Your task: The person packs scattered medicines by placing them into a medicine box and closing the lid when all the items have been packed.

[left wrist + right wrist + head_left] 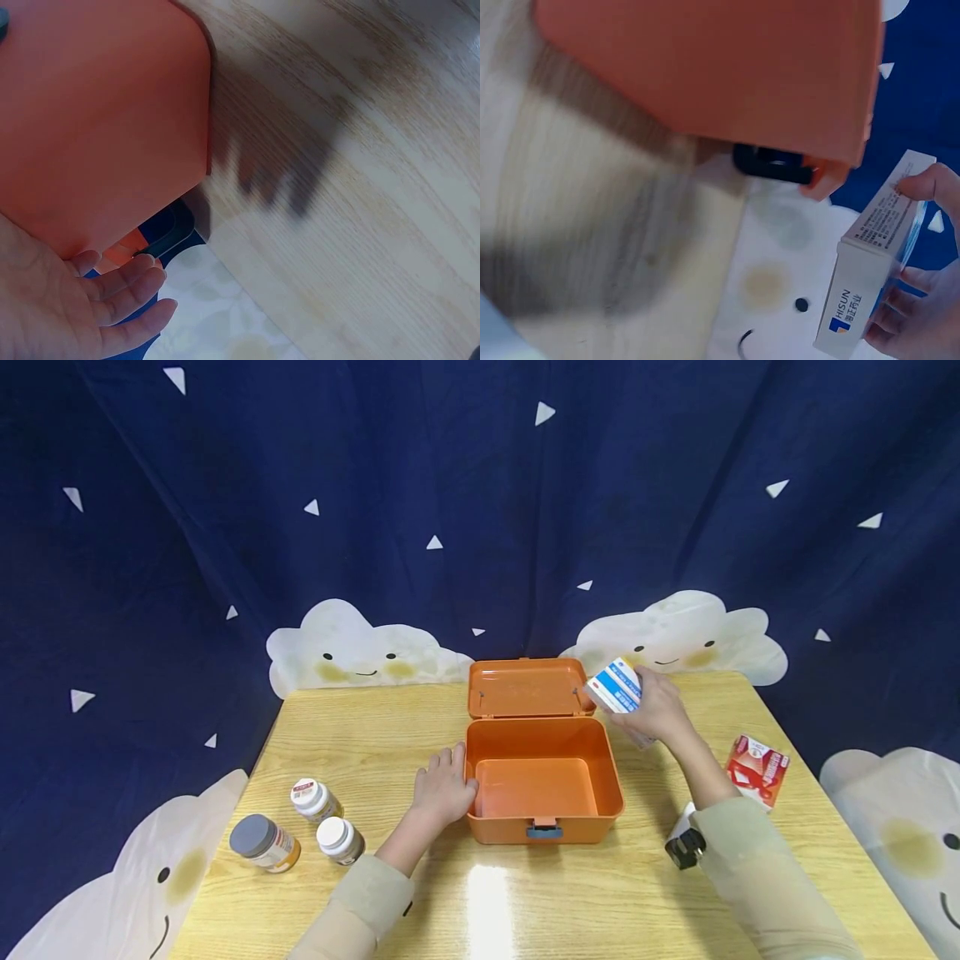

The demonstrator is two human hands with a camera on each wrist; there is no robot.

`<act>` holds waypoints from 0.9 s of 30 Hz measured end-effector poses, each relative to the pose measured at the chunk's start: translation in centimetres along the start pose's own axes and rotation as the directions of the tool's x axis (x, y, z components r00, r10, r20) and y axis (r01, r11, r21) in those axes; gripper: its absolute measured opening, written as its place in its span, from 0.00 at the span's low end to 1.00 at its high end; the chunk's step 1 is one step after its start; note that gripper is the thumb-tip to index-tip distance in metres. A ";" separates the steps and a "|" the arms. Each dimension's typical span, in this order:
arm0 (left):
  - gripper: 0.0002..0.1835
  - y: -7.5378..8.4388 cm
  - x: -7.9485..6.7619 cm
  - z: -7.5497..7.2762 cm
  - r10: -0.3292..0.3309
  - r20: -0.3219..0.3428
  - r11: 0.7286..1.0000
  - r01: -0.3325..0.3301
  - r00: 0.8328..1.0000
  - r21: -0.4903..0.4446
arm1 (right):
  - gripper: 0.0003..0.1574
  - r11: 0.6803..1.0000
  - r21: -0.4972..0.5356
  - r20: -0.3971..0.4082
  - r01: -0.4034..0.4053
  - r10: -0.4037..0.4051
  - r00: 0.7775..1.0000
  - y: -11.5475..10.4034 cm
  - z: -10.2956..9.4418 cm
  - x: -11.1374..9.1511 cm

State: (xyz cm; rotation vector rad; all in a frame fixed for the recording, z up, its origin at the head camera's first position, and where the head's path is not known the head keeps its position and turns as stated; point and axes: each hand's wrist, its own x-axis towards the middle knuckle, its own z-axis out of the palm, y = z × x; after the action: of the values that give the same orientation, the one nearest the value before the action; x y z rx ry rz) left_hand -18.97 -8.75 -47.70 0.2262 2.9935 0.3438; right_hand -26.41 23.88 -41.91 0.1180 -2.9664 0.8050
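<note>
An orange plastic case (544, 832) stands on the table with its lid (531, 688) swung back and its inside bare. My left hand (444, 787) rests against the case's left wall, thumb at the rim. In the left wrist view its fingers (131, 298) extend loosely past the case's side. Beyond the case's right rear corner, my right hand (657, 703) grips a white and blue medicine box (617, 685), raised and tilted. The right wrist view shows the thumb on one face of that box (855, 296) and the other fingers behind it.
On the left stand a grey-lidded jar (264, 843) and two white-capped bottles (315, 800). A red and white box (757, 770) lies at the right. A white object (682, 820) shows partly behind the right sleeve. A dark blue curtain (495, 485) hangs behind the table (360, 727).
</note>
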 end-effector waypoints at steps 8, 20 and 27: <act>0.32 0.0 0.0 -0.1 -0.003 0.004 1.000 0.003 1.000 -0.010 | 0.59 0.995 0.033 0.044 0.099 -0.100 0.994 -2.8 -0.2 -0.4; 0.31 0.1 -0.2 0.0 -0.003 -0.017 1.000 0.003 1.000 -0.011 | 0.61 0.975 -0.021 0.144 0.220 -0.215 0.966 -5.6 1.2 -0.7; 0.31 0.1 -0.3 -0.1 0.000 -0.037 1.000 -0.001 0.999 -0.026 | 0.61 0.966 -0.023 0.206 0.257 -0.246 0.947 -7.0 2.4 -0.9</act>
State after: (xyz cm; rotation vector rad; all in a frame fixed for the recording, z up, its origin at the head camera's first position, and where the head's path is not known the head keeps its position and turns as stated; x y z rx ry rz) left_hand -18.69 -8.72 -47.59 0.2203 3.0238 0.3911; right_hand -25.00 16.67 -40.51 0.5972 -3.0626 0.7241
